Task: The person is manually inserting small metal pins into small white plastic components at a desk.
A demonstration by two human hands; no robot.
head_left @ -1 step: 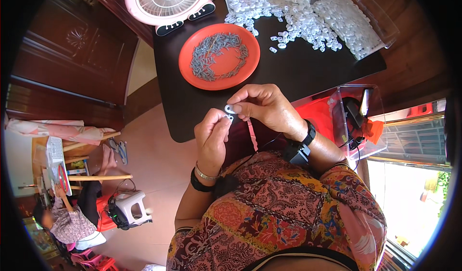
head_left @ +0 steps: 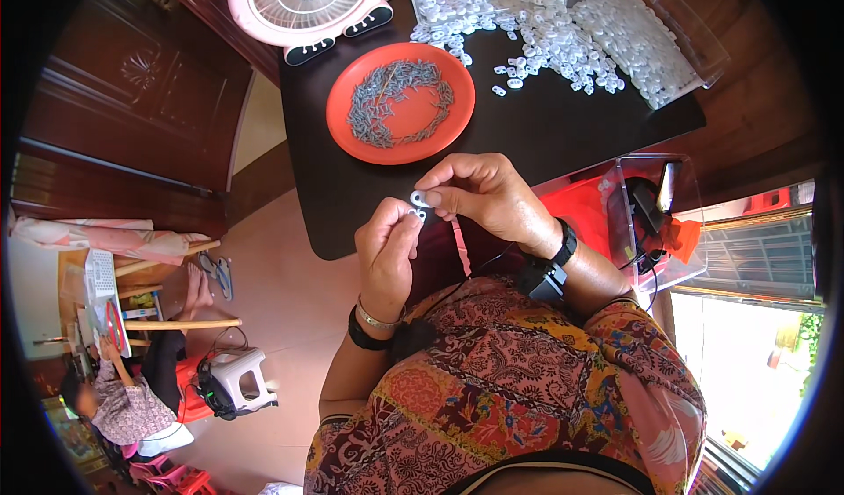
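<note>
Close together in front of my chest, both hands are closed in a pinch. My left hand [head_left: 387, 244] holds a small white plastic piece [head_left: 420, 216] between thumb and fingers. Just above it, my right hand [head_left: 488, 198] pinches another small white piece [head_left: 418, 199] with a hole in it. The two pieces are very near each other; whether they touch I cannot tell. Beyond my hands, an orange-red plate [head_left: 409, 119] carries many tiny grey screw-like pieces [head_left: 369, 112]. Farther off to the right lies a heap of white oval pieces [head_left: 563, 42] with holes.
A black table [head_left: 545, 139] bears the plate, a pink fan [head_left: 309, 29] and a clear bin [head_left: 703, 64] of white pieces. At right stands a clear box [head_left: 677, 249] with dark items. A person [head_left: 136, 407] sits at far left, beside a white stool [head_left: 242, 381].
</note>
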